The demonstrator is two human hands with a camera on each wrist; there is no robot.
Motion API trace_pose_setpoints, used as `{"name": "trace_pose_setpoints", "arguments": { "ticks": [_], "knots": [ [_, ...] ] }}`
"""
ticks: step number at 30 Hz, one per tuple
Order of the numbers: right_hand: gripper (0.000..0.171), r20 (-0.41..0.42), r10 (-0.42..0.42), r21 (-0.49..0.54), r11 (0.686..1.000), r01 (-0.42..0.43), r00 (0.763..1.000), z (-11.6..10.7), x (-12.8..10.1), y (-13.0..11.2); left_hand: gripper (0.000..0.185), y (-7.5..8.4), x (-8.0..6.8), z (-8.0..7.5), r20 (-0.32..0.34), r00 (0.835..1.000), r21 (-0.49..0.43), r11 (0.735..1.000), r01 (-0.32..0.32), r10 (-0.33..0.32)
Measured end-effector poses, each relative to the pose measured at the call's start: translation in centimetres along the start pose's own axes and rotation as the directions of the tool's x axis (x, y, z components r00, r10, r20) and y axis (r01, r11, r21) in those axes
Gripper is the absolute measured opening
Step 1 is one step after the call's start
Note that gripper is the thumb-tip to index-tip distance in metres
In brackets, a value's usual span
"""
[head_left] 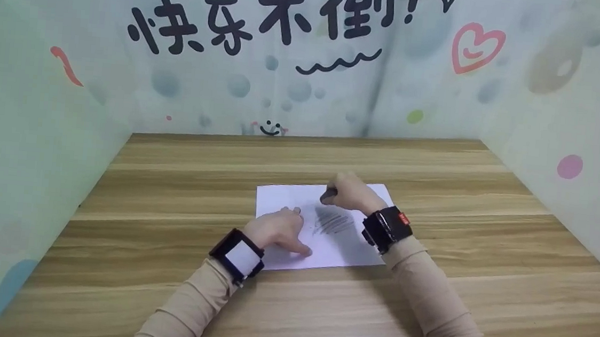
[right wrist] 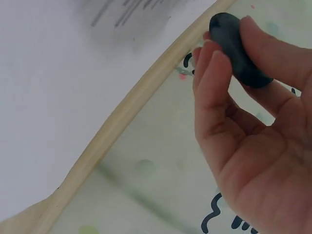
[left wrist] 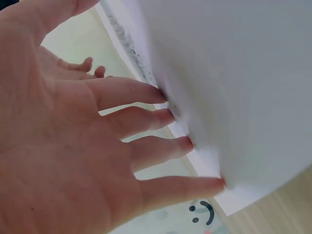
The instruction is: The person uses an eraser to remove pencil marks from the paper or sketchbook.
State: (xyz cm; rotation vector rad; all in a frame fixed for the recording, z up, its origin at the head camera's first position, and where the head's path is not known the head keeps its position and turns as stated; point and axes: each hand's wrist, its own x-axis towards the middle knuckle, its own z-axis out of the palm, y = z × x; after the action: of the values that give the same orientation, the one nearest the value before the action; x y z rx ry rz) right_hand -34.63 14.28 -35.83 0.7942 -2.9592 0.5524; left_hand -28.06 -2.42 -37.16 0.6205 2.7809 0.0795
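A white sheet of paper lay flat near the middle of the wooden surface, with a patch of grey pencil-like scribble on its right half. The left hand rested on the near left part of the sheet, fingers straight and spread, their tips pressing down on the paper; it gripped nothing, and this flat press looked meant to keep the sheet from sliding.

The right hand was at the far right of the sheet, just beyond the scribble. Its grip was closed on a small dark, rounded eraser-like lump, pinched between the thumb and the first fingers, with one end poking out past the fingertips, a hold that left that end free to meet the paper. In the right wrist view the lump appeared lifted slightly clear of the sheet, though I could not tell for certain.

Both wrists wore dark camera bands over beige sleeves. Pale green printed panels with black characters, a pink heart and coloured dots enclosed the surface on the left, far and right sides.
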Motion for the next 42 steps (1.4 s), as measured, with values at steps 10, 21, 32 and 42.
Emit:
{"name": "trace_pose_setpoints", "arguments": {
  "ticks": [10,21,32,42],
  "knots": [
    [0.007,-0.010,-0.134,-0.228,0.965,0.128,0.991,2.0,0.5,-2.1,0.063,0.6,-0.1,0.3,0.037,0.998,-0.015,0.999,-0.041,0.042],
    [0.011,0.035,-0.192,-0.297,0.935,0.193,0.981,2.3,0.4,-2.8,0.049,0.4,-0.1,0.2,-0.001,0.997,0.007,0.997,-0.074,0.074],
    [0.009,0.038,-0.128,-0.292,0.947,0.133,0.991,2.9,1.0,-3.0,0.047,0.4,-0.1,0.6,-0.010,0.996,0.007,0.996,-0.085,0.085],
    [0.007,0.043,-0.159,-0.296,0.941,0.164,0.986,2.8,0.9,-3.3,0.046,0.3,-0.2,0.5,0.003,0.997,0.002,0.997,-0.081,0.081]
  ]
}}
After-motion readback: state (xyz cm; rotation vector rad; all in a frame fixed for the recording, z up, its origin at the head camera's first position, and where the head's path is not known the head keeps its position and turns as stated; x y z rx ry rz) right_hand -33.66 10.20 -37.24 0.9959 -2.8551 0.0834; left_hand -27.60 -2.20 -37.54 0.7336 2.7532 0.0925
